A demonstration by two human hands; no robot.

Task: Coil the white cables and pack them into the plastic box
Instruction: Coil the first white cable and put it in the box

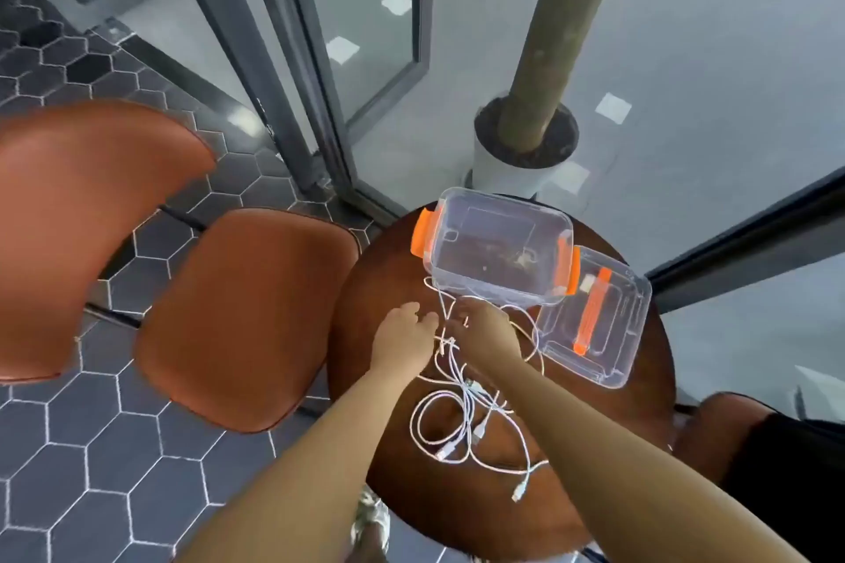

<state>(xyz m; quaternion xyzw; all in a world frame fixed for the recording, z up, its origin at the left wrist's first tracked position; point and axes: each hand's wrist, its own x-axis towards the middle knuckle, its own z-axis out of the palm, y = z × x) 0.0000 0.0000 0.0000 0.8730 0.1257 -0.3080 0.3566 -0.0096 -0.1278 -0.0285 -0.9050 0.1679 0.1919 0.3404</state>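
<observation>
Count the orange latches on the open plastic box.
2. One latch is on the plastic box end nearer the chair; the other latch on the end beside the lid. None appears hidden.

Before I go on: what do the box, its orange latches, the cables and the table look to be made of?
Box: clear glossy plastic; the table shows through it. Latches: opaque orange plastic, probably. Cables: white, smooth flexible sheath, likely plastic or rubber. Table: dark reddish-brown wood or veneer, polished, with faint reflections.
</observation>
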